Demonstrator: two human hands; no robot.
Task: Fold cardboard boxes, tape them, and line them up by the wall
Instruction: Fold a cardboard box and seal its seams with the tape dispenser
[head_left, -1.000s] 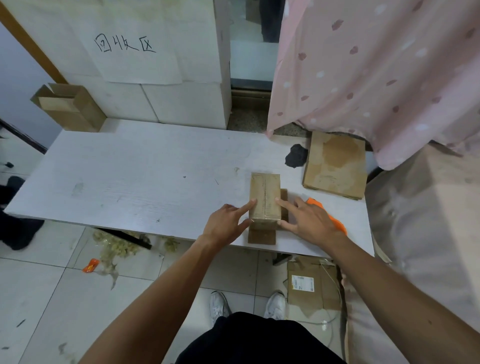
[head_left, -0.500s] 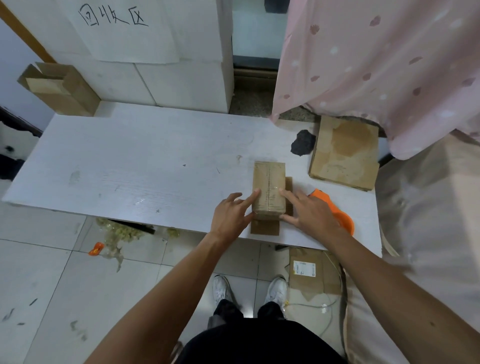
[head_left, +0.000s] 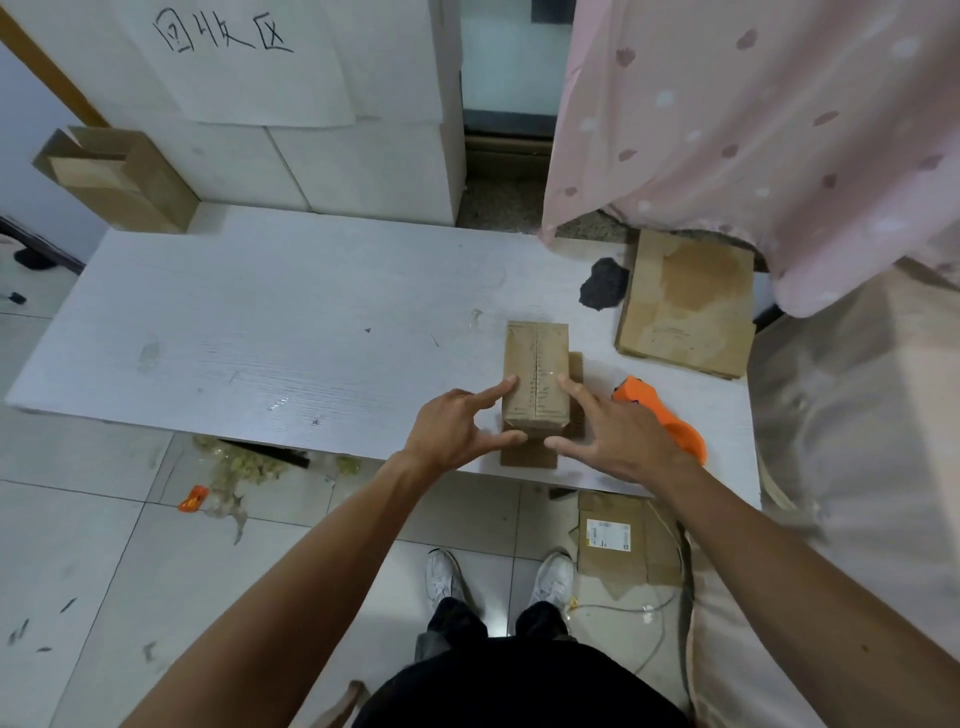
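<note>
Box (head_left: 536, 374) on table (head_left: 260, 332), near edge

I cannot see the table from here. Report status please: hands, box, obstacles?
Left hand and right hand open, fingertips touching box. Top flaps closed, box near table edge. Orange tape dispenser beside right hand, not blocking.
</note>
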